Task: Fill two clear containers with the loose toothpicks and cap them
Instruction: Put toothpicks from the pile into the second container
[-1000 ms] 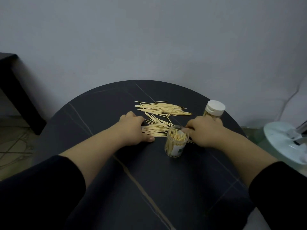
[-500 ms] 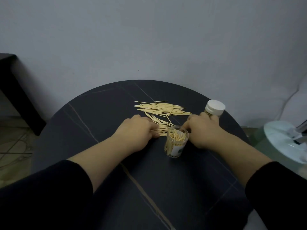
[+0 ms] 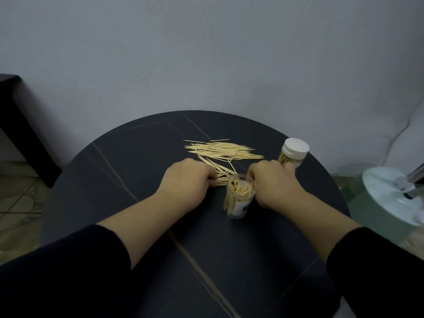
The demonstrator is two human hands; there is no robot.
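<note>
Loose toothpicks (image 3: 223,150) lie in a heap at the middle back of the round dark table (image 3: 146,226). An open clear container (image 3: 239,199), partly filled with toothpicks, stands in front of the heap. My left hand (image 3: 189,181) is to its left, fingers curled round a bunch of toothpicks at the heap's near edge. My right hand (image 3: 273,183) is to its right, curled fingers at the container's rim; what they pinch is mostly hidden. Behind my right hand stands a second container (image 3: 293,152), full and closed with a white cap.
A white round lamp base (image 3: 390,198) sits low to the right of the table. A dark piece of furniture (image 3: 20,125) stands at the left by the wall. The table's near half holds only my forearms in black sleeves.
My left hand slid right along the heap's near edge and closed on toothpicks. My right hand rose from the table to the container's rim; the toothpicks under it are gone from the table.
</note>
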